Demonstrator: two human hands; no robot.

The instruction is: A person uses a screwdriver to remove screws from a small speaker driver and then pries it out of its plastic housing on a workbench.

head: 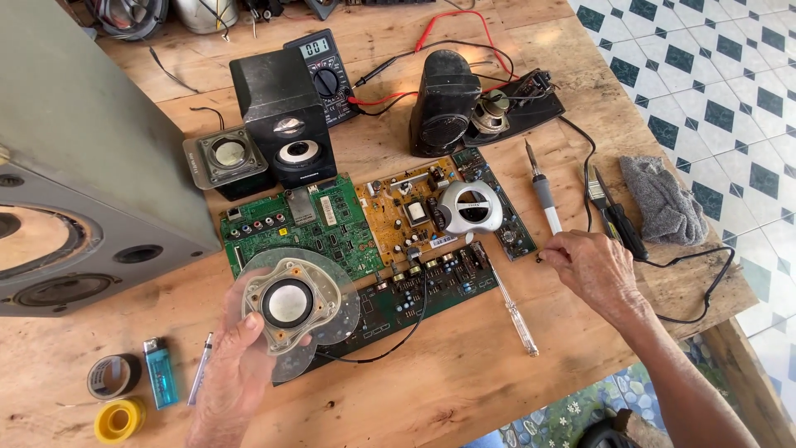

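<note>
My left hand [228, 377] holds a small round speaker driver [290, 304] on a clear plastic plate, lifted over the green circuit board [323, 228]; a thin black wire [390, 344] hangs from it. My right hand [593, 270] rests on the wooden table [464, 382], fingertips pinched on a tiny dark part at the table surface, just below the soldering iron [543, 192]. A clear-handled screwdriver [510, 303] lies between my hands.
A large grey speaker cabinet [75, 191] stands at left. Two black small speakers [286, 116] [444, 99], a multimeter [325, 70], a yellow board [414, 211], a brush [599, 195], a grey cloth [663, 199], a blue lighter [159, 373] and tape rolls [116, 398] lie about.
</note>
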